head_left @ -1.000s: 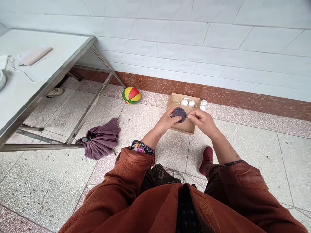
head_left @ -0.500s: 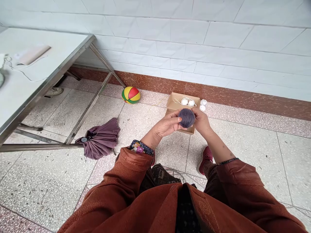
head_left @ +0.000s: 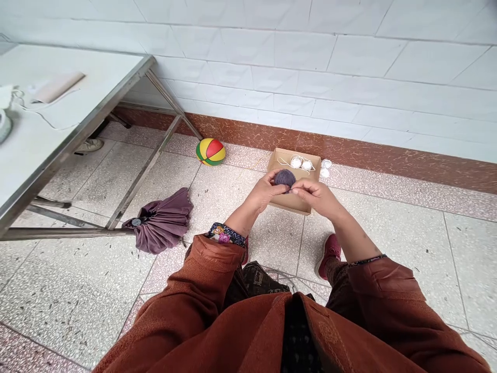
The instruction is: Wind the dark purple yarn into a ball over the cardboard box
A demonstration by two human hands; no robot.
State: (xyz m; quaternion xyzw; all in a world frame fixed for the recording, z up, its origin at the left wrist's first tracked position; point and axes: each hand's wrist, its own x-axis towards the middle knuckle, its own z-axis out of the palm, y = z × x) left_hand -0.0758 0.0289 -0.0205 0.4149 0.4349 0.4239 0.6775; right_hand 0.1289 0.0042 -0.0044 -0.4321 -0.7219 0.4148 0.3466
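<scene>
My left hand (head_left: 264, 194) is wrapped round a ball of dark purple-grey yarn (head_left: 284, 178). At the ball's lower right side, my right hand (head_left: 316, 196) has its thumb and forefinger pinched together; a strand of the yarn seems to be between them, though it is too fine to see clearly. Below both hands an open cardboard box (head_left: 289, 204) lies on the floor. Inside it, at the far end, are white yarn balls (head_left: 296, 162) with loose ends. More white yarn (head_left: 325, 168) sits on the floor just right of the box.
A red, yellow and green ball (head_left: 210, 152) rests by the wall. A folded purple umbrella (head_left: 165, 220) lies beside the metal-framed table (head_left: 116, 67) on the left, which bears a rolled pinkish item (head_left: 62, 85). The tiled wall (head_left: 240, 46) closes off the far side.
The yarn ball has moved left and slightly up in my left hand. My right hand has shifted from the ball's right side to pinch at its lower right edge.
</scene>
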